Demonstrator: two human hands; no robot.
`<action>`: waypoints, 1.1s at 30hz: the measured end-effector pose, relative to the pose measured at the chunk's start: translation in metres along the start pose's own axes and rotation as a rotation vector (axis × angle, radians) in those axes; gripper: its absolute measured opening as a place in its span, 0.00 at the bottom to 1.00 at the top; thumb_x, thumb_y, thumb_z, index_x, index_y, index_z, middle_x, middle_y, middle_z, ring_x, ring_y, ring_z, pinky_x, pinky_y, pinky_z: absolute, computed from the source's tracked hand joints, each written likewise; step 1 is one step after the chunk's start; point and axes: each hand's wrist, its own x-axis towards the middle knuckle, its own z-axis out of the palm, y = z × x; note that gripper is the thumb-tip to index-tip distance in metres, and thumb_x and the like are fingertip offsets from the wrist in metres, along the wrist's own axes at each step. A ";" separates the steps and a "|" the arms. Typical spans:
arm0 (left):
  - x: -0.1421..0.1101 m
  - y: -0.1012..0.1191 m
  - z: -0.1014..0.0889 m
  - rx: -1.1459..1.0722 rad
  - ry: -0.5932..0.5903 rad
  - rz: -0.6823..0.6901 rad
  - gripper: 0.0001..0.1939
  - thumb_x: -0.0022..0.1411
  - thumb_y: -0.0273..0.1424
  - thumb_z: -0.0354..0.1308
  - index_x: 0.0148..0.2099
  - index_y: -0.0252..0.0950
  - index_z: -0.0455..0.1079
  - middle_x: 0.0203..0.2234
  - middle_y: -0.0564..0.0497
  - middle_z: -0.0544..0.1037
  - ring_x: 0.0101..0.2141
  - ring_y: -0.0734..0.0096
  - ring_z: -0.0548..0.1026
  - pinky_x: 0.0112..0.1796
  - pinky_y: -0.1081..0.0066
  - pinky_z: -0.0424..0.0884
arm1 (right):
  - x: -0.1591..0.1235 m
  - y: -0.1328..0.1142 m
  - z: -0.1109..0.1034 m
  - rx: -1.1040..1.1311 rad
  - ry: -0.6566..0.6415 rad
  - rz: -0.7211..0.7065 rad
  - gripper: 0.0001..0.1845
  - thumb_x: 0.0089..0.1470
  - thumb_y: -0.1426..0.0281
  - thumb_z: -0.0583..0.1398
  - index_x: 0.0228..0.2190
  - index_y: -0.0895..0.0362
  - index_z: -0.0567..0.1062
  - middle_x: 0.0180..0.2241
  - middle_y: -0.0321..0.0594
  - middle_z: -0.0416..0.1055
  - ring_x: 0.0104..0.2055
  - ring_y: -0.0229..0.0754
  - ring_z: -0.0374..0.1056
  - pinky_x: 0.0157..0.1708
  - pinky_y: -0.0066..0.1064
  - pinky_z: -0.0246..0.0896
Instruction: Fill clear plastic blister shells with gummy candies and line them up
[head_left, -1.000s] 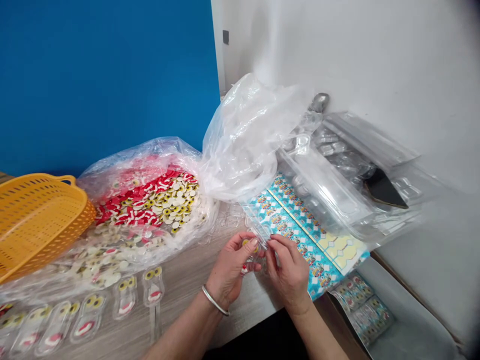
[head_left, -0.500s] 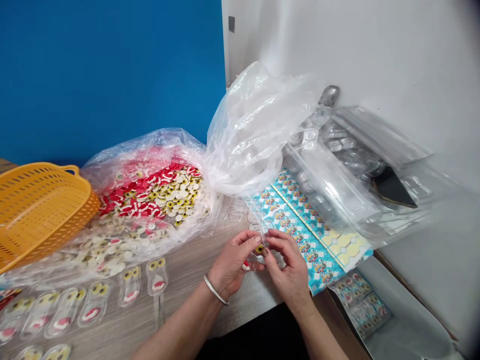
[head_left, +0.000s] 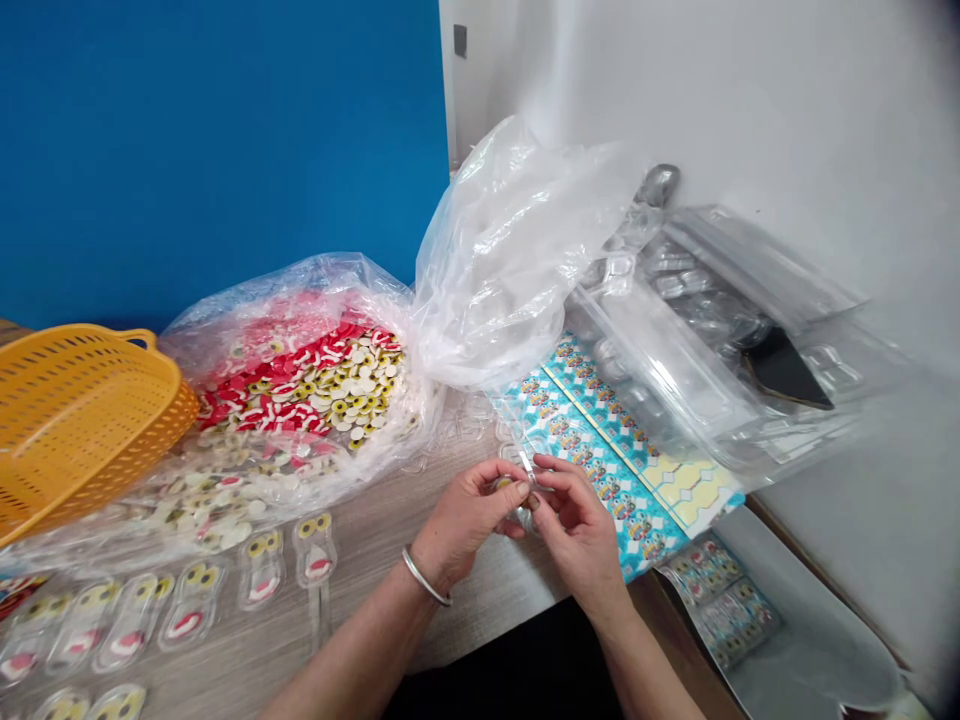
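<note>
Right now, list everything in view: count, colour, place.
Table: one, grey-brown wood, under everything.
Basket: one, orange, far left.
Eye-and-mouth pieces: many, red, white, yellow, in a clear bag, left.
Filled packets: about eight, clear, front left.
Loose bag: one, clear, centre.
Trays: several, clear, right.
Printed sheets: several, blue and yellow, right of the hands.
Printed cards: several, blue, lower right.
Walls: two, blue left, white right.
Small packet: one, clear, between the hands.
Bangle: one, silver, left wrist.
Left hand, right hand: two, bare, pinching the small packet.

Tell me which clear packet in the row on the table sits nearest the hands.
The rightmost packet, closest to the left hand; every other packet in the row lies farther left.
</note>
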 end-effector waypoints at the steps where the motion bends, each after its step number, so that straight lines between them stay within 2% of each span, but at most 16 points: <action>1: 0.000 0.000 0.000 0.002 -0.003 0.003 0.17 0.47 0.41 0.73 0.34 0.36 0.75 0.28 0.51 0.77 0.30 0.71 0.74 0.27 0.74 0.71 | 0.000 0.000 0.000 -0.003 0.002 0.001 0.08 0.59 0.71 0.62 0.41 0.50 0.76 0.53 0.47 0.69 0.55 0.48 0.70 0.49 0.43 0.74; 13: 0.003 0.000 -0.001 0.048 0.025 0.012 0.13 0.50 0.38 0.70 0.31 0.36 0.73 0.26 0.51 0.76 0.29 0.71 0.73 0.26 0.75 0.71 | 0.001 0.001 0.002 0.105 -0.026 0.092 0.07 0.58 0.67 0.64 0.40 0.50 0.78 0.51 0.47 0.71 0.55 0.49 0.70 0.49 0.43 0.73; 18: 0.002 0.000 0.000 0.133 0.014 0.024 0.11 0.51 0.37 0.68 0.31 0.35 0.75 0.28 0.49 0.77 0.30 0.70 0.73 0.26 0.75 0.71 | 0.010 -0.003 0.002 0.233 0.006 0.278 0.12 0.52 0.58 0.68 0.31 0.53 0.76 0.48 0.45 0.75 0.42 0.46 0.76 0.40 0.38 0.75; 23: 0.002 -0.002 0.002 0.199 0.022 0.034 0.09 0.53 0.35 0.66 0.33 0.35 0.76 0.28 0.49 0.76 0.30 0.71 0.72 0.26 0.75 0.71 | 0.015 -0.004 0.005 0.330 0.043 0.377 0.16 0.46 0.59 0.71 0.28 0.54 0.73 0.44 0.41 0.75 0.36 0.42 0.75 0.33 0.32 0.74; 29: 0.004 -0.001 -0.001 0.114 0.025 0.013 0.13 0.52 0.39 0.68 0.32 0.35 0.73 0.28 0.49 0.76 0.31 0.70 0.73 0.26 0.75 0.71 | 0.011 -0.001 0.004 0.324 0.071 0.379 0.14 0.50 0.59 0.69 0.30 0.55 0.74 0.44 0.41 0.73 0.41 0.44 0.74 0.39 0.35 0.73; 31: 0.005 -0.001 -0.002 0.072 0.021 0.008 0.14 0.52 0.41 0.68 0.33 0.34 0.74 0.29 0.49 0.76 0.32 0.70 0.73 0.26 0.75 0.72 | 0.023 0.003 -0.005 0.265 0.086 0.344 0.14 0.51 0.59 0.68 0.31 0.54 0.73 0.45 0.41 0.72 0.42 0.45 0.74 0.41 0.38 0.72; 33: 0.006 -0.002 -0.003 0.023 0.036 0.004 0.15 0.53 0.41 0.68 0.36 0.34 0.75 0.34 0.48 0.76 0.33 0.70 0.74 0.27 0.74 0.72 | 0.046 0.011 -0.018 0.097 0.127 0.256 0.14 0.52 0.59 0.67 0.34 0.54 0.73 0.45 0.42 0.72 0.43 0.46 0.73 0.44 0.40 0.71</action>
